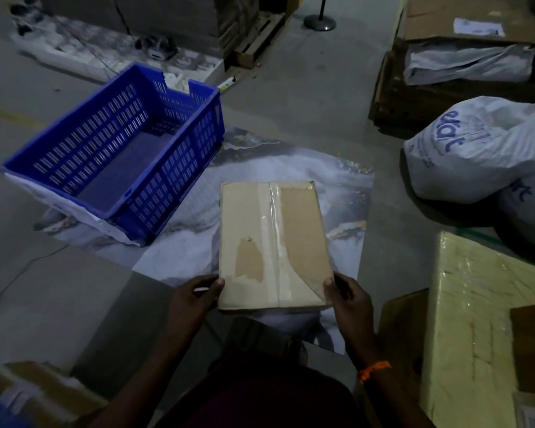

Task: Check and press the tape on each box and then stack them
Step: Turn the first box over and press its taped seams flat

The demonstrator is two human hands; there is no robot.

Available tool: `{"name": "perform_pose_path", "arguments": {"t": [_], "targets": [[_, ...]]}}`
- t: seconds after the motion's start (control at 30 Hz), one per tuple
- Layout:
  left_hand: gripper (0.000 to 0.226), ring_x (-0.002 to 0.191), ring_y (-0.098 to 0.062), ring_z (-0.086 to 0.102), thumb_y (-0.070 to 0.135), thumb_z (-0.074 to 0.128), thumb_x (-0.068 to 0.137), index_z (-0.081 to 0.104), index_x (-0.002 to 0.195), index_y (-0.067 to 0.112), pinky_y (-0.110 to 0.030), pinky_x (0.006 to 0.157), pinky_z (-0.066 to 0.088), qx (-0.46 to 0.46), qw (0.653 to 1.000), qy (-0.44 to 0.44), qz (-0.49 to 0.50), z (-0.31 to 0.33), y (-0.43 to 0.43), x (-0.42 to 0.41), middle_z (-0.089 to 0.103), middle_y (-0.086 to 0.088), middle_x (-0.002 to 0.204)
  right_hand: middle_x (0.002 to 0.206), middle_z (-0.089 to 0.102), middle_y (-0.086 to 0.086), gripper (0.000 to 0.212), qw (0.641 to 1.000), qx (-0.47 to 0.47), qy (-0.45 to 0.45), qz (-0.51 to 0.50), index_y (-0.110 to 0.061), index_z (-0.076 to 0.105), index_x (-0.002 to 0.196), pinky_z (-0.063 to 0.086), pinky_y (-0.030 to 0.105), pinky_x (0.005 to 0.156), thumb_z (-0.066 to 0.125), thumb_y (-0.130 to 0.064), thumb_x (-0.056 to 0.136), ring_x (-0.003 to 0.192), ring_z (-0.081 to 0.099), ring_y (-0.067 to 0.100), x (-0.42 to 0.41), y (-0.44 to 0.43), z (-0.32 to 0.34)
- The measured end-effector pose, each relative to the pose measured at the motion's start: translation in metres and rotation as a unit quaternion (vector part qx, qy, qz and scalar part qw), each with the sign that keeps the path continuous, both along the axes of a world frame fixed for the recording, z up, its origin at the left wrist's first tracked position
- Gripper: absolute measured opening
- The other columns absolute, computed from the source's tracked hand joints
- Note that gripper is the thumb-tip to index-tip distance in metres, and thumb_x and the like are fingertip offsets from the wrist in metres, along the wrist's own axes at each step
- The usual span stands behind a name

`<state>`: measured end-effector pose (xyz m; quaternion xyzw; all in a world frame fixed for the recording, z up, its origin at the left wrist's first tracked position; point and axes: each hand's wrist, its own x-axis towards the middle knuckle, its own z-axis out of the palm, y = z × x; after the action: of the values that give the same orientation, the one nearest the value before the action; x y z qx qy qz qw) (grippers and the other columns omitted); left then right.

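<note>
- Cardboard box [272, 245]: flat, held above a marbled floor sheet [294, 168], in front of the person; clear tape [275, 242] runs lengthwise down its top face; torn patches show on the paper surface.
- Left hand [195, 299]: grips the box's near left corner, thumb on top, fingers curled underneath.
- Right hand [348, 299]: grips the near right corner, thumb on the top face; orange wrist thread [373, 369] visible.
- Blue plastic crate [118, 152]: on the floor, well left of the box.
- White sacks [479, 146]: right side; wrapped yellow package [476, 329] near right.
</note>
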<state>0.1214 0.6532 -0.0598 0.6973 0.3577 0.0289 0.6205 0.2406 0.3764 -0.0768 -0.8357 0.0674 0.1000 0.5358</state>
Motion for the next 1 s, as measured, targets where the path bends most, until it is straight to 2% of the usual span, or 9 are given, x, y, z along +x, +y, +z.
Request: {"name": "perform_pose_path", "arguments": {"t": [0.1, 0.17, 0.23, 0.4, 0.6, 0.7, 0.8, 0.9, 1.0], "targets": [[0.034, 0.100, -0.017, 0.072, 0.032, 0.075, 0.091, 0.071, 0.122, 0.019, -0.042, 0.089, 0.060, 0.021, 0.999, 0.001, -0.036, -0.004, 0.018, 0.023, 0.074, 0.000, 0.112, 0.119, 0.070, 0.002, 0.045, 0.999, 0.008, 0.023, 0.027, -0.012, 0.063, 0.135, 0.052, 0.015, 0.083, 0.075, -0.027, 0.094, 0.106, 0.066, 0.014, 0.027, 0.006, -0.001], [0.045, 0.103, -0.014, 0.071, 0.047, 0.075, 0.084, 0.071, 0.123, 0.024, -0.045, 0.093, 0.058, 0.048, 0.997, -0.002, -0.052, -0.004, 0.029, 0.041, 0.074, 0.004, 0.114, 0.125, 0.067, 0.003, 0.056, 0.998, 0.000, 0.036, 0.050, -0.014, 0.057, 0.142, 0.055, 0.031, 0.094, 0.076, -0.031, 0.093, 0.112, 0.065, 0.017, 0.051, 0.013, -0.001], [0.054, 0.105, -0.013, 0.071, 0.057, 0.072, 0.080, 0.070, 0.124, 0.026, -0.045, 0.093, 0.058, 0.066, 0.996, -0.020, -0.054, -0.004, 0.038, 0.061, 0.074, 0.006, 0.115, 0.127, 0.063, 0.002, 0.059, 0.997, 0.002, 0.038, 0.060, -0.014, 0.054, 0.145, 0.055, 0.037, 0.097, 0.076, -0.032, 0.093, 0.113, 0.064, 0.018, 0.075, 0.024, 0.002], [0.037, 0.113, -0.016, 0.066, 0.036, 0.069, 0.094, 0.064, 0.129, 0.023, -0.048, 0.098, 0.055, 0.083, 0.993, -0.014, -0.080, 0.004, 0.057, 0.115, 0.069, 0.001, 0.124, 0.124, 0.062, 0.002, 0.059, 0.995, -0.008, 0.038, 0.096, -0.010, 0.055, 0.142, 0.054, 0.026, 0.076, 0.077, -0.033, 0.092, 0.103, 0.064, 0.018, 0.136, 0.053, 0.005], [0.042, 0.113, -0.027, 0.064, 0.024, 0.066, 0.098, 0.060, 0.137, 0.011, -0.043, 0.093, 0.057, 0.021, 0.998, 0.028, -0.045, 0.020, 0.058, 0.146, 0.067, -0.011, 0.128, 0.106, 0.074, 0.004, 0.036, 0.993, 0.027, 0.071, 0.089, -0.013, 0.071, 0.122, 0.051, 0.029, 0.067, 0.070, -0.037, 0.096, 0.096, 0.071, 0.026, 0.163, 0.077, 0.004], [0.039, 0.113, -0.023, 0.064, 0.023, 0.065, 0.097, 0.063, 0.136, 0.015, -0.040, 0.094, 0.056, 0.015, 0.999, 0.008, -0.029, 0.022, 0.050, 0.145, 0.068, -0.007, 0.129, 0.107, 0.073, -0.001, 0.033, 0.993, 0.039, 0.074, 0.089, -0.017, 0.070, 0.122, 0.047, 0.025, 0.066, 0.063, -0.040, 0.099, 0.096, 0.068, 0.017, 0.155, 0.082, 0.010], [0.040, 0.109, -0.015, 0.066, 0.020, 0.065, 0.097, 0.063, 0.137, 0.022, -0.032, 0.086, 0.056, -0.001, 0.999, -0.042, 0.000, 0.029, 0.046, 0.142, 0.069, 0.000, 0.127, 0.110, 0.073, -0.007, 0.029, 0.994, 0.080, 0.047, 0.065, -0.021, 0.070, 0.123, 0.048, 0.022, 0.071, 0.064, -0.037, 0.099, 0.101, 0.067, 0.010, 0.154, 0.081, 0.020], [0.041, 0.109, -0.010, 0.066, 0.020, 0.062, 0.098, 0.062, 0.138, 0.026, -0.035, 0.086, 0.058, -0.005, 0.995, -0.098, 0.014, 0.052, 0.046, 0.152, 0.069, 0.008, 0.124, 0.115, 0.073, -0.008, 0.035, 0.993, 0.105, 0.003, 0.049, -0.022, 0.068, 0.128, 0.049, 0.026, 0.079, 0.067, -0.037, 0.096, 0.103, 0.067, 0.010, 0.167, 0.083, 0.040], [0.039, 0.108, -0.004, 0.065, 0.021, 0.060, 0.100, 0.058, 0.138, 0.020, -0.028, 0.078, 0.055, -0.023, 0.986, -0.163, 0.033, 0.081, 0.044, 0.164, 0.067, 0.009, 0.124, 0.117, 0.073, -0.005, 0.051, 0.989, 0.144, -0.036, 0.021, -0.024, 0.066, 0.126, 0.052, 0.035, 0.090, 0.066, -0.053, 0.084, 0.108, 0.067, 0.016, 0.179, 0.090, 0.071]]}}
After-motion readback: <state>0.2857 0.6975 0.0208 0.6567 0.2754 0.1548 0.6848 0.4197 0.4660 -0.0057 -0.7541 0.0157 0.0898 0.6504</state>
